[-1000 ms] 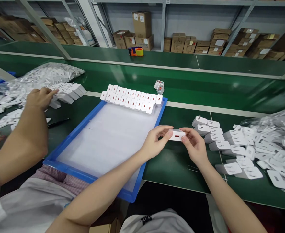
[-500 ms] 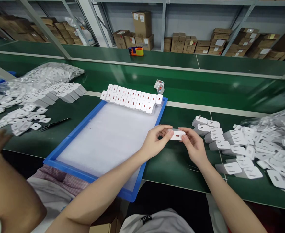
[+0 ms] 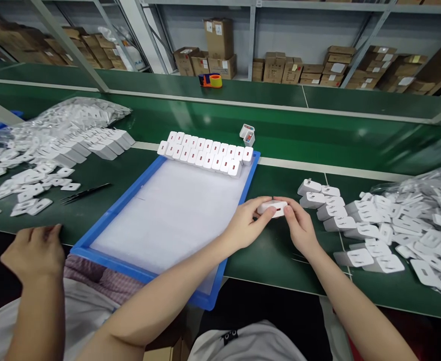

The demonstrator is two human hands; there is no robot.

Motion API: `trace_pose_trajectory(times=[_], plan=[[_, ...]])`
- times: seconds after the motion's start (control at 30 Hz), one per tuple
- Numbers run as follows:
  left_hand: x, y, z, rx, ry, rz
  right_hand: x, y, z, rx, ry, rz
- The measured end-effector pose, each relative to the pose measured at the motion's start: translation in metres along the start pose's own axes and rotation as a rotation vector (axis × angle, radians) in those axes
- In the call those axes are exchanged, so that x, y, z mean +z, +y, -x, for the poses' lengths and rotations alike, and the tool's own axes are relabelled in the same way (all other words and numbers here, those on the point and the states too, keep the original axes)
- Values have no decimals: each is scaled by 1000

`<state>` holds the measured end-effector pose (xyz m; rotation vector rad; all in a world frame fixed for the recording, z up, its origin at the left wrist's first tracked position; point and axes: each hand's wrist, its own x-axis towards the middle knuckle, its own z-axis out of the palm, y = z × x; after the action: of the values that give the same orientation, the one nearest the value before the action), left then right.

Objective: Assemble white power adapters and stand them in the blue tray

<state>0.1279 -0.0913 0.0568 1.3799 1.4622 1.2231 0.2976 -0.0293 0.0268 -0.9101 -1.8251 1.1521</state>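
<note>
Grey top (image 3: 269,346), small black print (image 3: 229,337) with white dots; black bottoms (image 3: 258,308); forearms (image 3: 183,276), hands (image 3: 247,224) bare.

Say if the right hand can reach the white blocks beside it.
Probably yes: the right hand is beside those white blocks, with nothing visible between, though its grip is on a white charger it may need to release first.

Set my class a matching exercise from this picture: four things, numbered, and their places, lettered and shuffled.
Things
1. Held white block
2. Blue-rimmed tray
3. Black pointed tool
4. Orange-and-yellow item

Places
A. On the raised green ledge, in front of the shelves of cardboard boxes
B. Between the left hand and right hand
C. Under the rows of white blocks
D. On the green table, left of the tray

Pairs: 1-B, 2-C, 3-D, 4-A
</note>
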Motion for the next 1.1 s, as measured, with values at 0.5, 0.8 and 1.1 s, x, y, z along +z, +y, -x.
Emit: trace_pose_trajectory(times=[0.5, 0.8, 1.1], plan=[[0, -2, 0, 58, -42, 49, -76, -17, 125, -177, -93, 997], [2, -9, 0, 160, -94, 133, -54, -6, 129, -50, 70, 694], [9, -8, 5, 130, -75, 215, 12, -71, 100, 542, 167, -604]])
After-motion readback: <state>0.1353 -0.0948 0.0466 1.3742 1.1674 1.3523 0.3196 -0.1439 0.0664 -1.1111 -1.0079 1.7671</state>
